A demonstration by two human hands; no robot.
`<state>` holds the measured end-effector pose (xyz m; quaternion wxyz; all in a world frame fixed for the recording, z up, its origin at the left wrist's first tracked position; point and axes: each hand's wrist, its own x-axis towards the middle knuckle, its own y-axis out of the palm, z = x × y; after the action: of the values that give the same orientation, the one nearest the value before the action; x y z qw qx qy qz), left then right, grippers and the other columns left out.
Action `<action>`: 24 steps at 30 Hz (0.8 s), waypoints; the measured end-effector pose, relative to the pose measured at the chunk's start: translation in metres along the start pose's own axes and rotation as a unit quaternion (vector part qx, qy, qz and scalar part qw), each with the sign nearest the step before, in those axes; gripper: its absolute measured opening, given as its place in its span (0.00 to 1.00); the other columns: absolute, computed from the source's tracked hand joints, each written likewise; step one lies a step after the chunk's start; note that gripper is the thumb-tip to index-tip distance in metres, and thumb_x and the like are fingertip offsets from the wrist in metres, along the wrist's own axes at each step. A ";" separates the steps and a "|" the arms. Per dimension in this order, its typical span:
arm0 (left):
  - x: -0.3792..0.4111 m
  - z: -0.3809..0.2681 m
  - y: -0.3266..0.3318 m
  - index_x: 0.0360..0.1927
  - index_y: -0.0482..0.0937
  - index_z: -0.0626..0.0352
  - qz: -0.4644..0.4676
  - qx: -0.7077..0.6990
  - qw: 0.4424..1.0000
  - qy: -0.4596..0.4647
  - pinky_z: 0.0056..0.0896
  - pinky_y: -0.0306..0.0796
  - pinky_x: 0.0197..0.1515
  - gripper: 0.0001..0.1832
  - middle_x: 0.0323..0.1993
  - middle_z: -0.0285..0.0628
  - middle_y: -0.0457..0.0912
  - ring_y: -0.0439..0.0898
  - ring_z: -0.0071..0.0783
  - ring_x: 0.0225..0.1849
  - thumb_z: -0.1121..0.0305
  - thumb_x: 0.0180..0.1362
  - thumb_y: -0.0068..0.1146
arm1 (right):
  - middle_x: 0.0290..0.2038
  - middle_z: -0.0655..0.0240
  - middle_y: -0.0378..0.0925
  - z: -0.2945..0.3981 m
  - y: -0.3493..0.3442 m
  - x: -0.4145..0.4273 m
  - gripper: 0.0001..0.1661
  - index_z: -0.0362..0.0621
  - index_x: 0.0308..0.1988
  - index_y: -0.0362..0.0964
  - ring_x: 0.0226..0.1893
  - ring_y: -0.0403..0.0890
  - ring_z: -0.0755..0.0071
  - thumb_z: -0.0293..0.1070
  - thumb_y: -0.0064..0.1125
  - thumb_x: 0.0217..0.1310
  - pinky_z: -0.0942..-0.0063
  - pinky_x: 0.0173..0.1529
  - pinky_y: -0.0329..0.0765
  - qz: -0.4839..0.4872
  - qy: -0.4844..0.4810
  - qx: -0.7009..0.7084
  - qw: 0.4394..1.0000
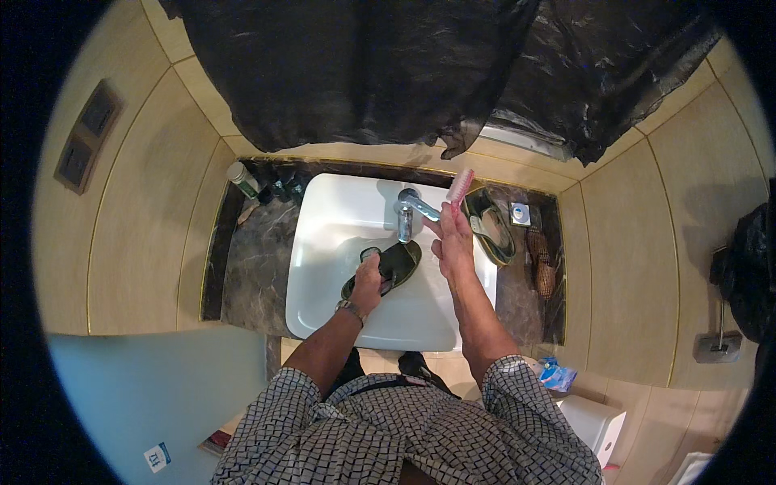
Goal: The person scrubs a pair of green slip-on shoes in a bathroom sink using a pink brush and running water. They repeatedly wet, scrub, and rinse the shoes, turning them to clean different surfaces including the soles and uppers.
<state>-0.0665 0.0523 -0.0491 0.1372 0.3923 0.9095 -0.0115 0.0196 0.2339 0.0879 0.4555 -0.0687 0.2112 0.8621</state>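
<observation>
My left hand grips a dark green sandal inside the white sink. The sandal lies slanted, its upper right end just below the spout of the chrome faucet. In my right hand is a pink brush with pale bristles, pointing up and away from me. The fingers of that hand are at the end of the faucet's lever; whether they touch it I cannot tell. A second sandal rests along the sink's right rim, partly on the counter.
On the dark marble counter, a white-capped bottle and small dark containers stand at the back left. A small square box and brown netted items lie at right. Black plastic sheeting hangs above the sink.
</observation>
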 end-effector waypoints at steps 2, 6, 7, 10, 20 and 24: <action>0.009 0.027 -0.006 0.49 0.75 0.65 -0.005 -0.041 0.999 0.013 0.40 0.77 0.49 0.20 0.44 0.45 0.79 0.81 0.37 0.50 0.54 0.76 0.46 | 0.54 0.64 0.78 0.002 0.010 -0.004 0.30 0.46 0.64 0.66 0.57 0.84 0.64 0.54 0.56 0.77 0.85 0.18 0.58 0.005 -0.018 -0.009 1.000; 0.013 0.023 0.001 0.47 0.73 0.65 -0.023 -0.201 0.979 -0.026 0.45 0.75 0.49 0.12 0.41 0.49 0.79 0.80 0.45 0.47 0.65 0.71 0.52 | 0.54 0.63 0.78 -0.004 0.006 -0.017 0.31 0.42 0.66 0.64 0.54 0.85 0.65 0.53 0.52 0.79 0.84 0.20 0.62 -0.021 -0.041 -0.060 0.997; 0.012 0.029 0.001 0.44 0.73 0.65 -0.034 -0.018 0.996 0.082 0.46 0.74 0.47 0.13 0.39 0.47 0.78 0.79 0.40 0.43 0.63 0.74 0.46 | 0.55 0.62 0.77 -0.006 0.004 -0.028 0.31 0.41 0.66 0.63 0.53 0.86 0.65 0.53 0.49 0.80 0.84 0.21 0.63 -0.036 -0.049 -0.087 0.994; 0.010 0.028 0.001 0.40 0.72 0.64 -0.050 0.332 0.909 0.246 0.46 0.74 0.45 0.11 0.35 0.47 0.77 0.79 0.41 0.41 0.65 0.71 0.49 | 0.40 0.66 0.82 -0.080 -0.049 -0.049 0.24 0.36 0.59 0.71 0.27 0.81 0.78 0.47 0.49 0.81 0.78 0.29 0.76 -0.043 -0.150 -0.273 0.949; 0.007 0.039 0.002 0.42 0.70 0.62 0.023 0.364 0.905 0.221 0.54 0.73 0.44 0.18 0.39 0.59 0.78 0.78 0.66 0.46 0.79 0.49 0.66 | 0.47 0.41 0.83 -0.150 -0.068 -0.044 0.23 0.49 0.65 0.72 0.47 0.84 0.34 0.43 0.51 0.77 0.48 0.50 0.81 0.070 -0.095 -0.557 0.822; -0.007 0.028 -0.004 0.42 0.71 0.63 0.015 0.302 0.948 0.104 0.51 0.73 0.44 0.11 0.38 0.55 0.78 0.77 0.55 0.41 0.67 0.62 0.57 | 0.47 0.43 0.83 -0.135 -0.041 -0.087 0.22 0.51 0.65 0.72 0.47 0.85 0.37 0.42 0.50 0.77 0.48 0.51 0.81 0.169 -0.091 -0.506 0.841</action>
<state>-0.0575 0.0410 -0.0745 -0.0829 0.4278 0.8668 -0.2426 0.0929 0.1307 -0.0196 0.2214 -0.1741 -0.2888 0.9150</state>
